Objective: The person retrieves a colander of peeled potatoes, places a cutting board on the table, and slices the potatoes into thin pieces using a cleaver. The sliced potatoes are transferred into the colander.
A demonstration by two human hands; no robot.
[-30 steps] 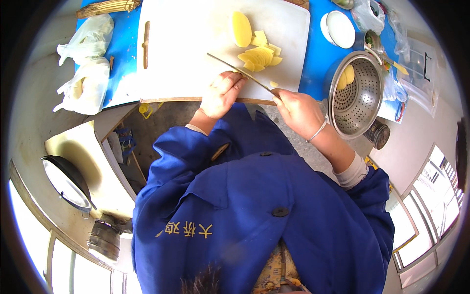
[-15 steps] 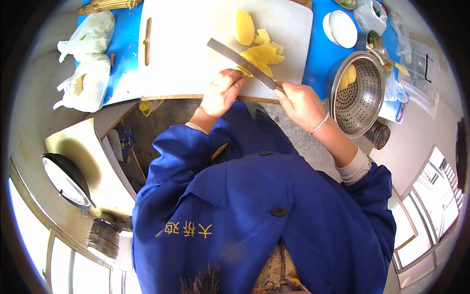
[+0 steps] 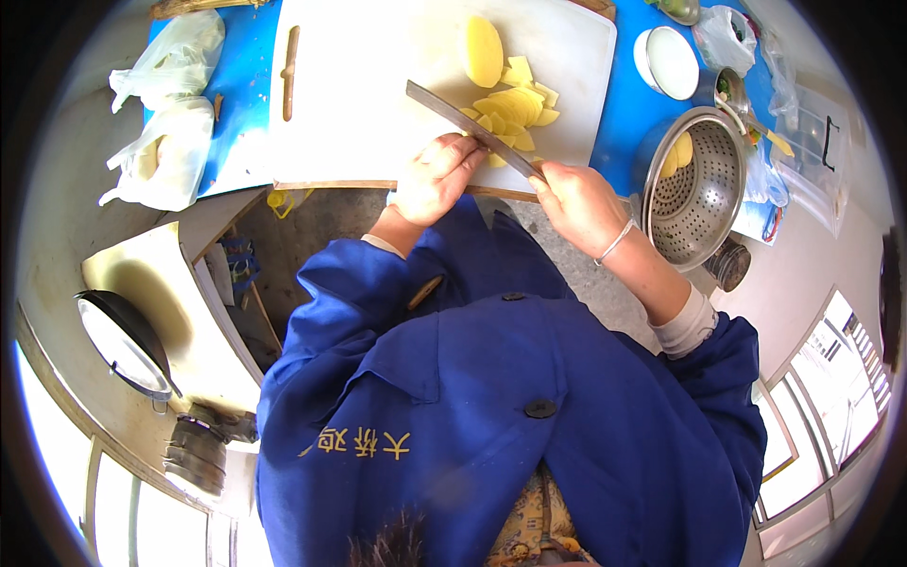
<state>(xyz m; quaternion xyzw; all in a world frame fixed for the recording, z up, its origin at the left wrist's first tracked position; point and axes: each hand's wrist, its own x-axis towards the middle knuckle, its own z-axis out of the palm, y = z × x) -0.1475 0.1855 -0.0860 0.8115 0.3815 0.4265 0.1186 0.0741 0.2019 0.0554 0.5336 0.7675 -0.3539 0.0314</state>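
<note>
On the white cutting board (image 3: 359, 76), my left hand (image 3: 436, 178) has its fingers curled on a piece of potato mostly hidden beneath them, beside the blade of a knife (image 3: 439, 107). My right hand (image 3: 581, 208) grips the knife's handle, the blade slanting up to the left across the board. A pile of yellow potato slices (image 3: 515, 109) lies just beyond the blade, with a few pieces beside my left fingertips. A peeled potato half (image 3: 482, 52) rests above the pile.
Right of the board stand a steel colander (image 3: 704, 203) with potato pieces, a white bowl (image 3: 668, 59) and a metal pot. Two plastic bags (image 3: 161, 151) lie at the left on the blue tabletop (image 3: 241, 113). A black wok (image 3: 123, 335) is at the lower left.
The knife blade has risen and tilted over the slices, then dropped slightly beside my left fingers. More pieces show under the blade. The board and potatoes appear slightly shifted right and up in view.
</note>
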